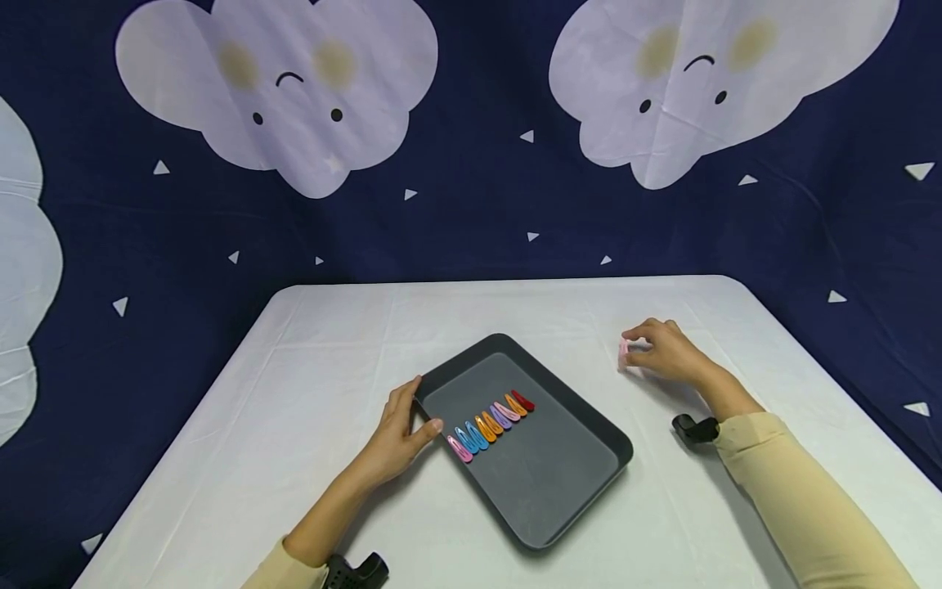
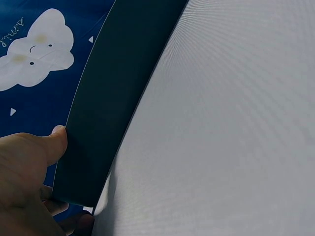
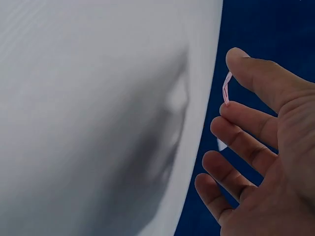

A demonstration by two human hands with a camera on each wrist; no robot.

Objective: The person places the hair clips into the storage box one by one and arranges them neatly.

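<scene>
A dark grey rectangular tray [image 1: 559,483] lies at an angle on the white table. Inside it, several snap hair clips [image 1: 487,425] in pink, blue, orange, purple and red form a slanting row. My left hand [image 1: 397,433] holds the tray's left corner, thumb at the rim and fingers along the outer side; the left wrist view shows the tray's outer wall [image 2: 98,113]. To the right of the tray, my right hand [image 1: 666,352] pinches a small, thin, pale pink piece [image 3: 226,88] between thumb and index finger. Its kind is unclear edge-on. The other fingers are spread.
The white-covered table [image 1: 331,352] has rounded far corners. Behind it hangs a dark blue cloth [image 1: 471,221] printed with clouds and small triangles. Black wrist straps [image 1: 695,429] sit at both cuffs.
</scene>
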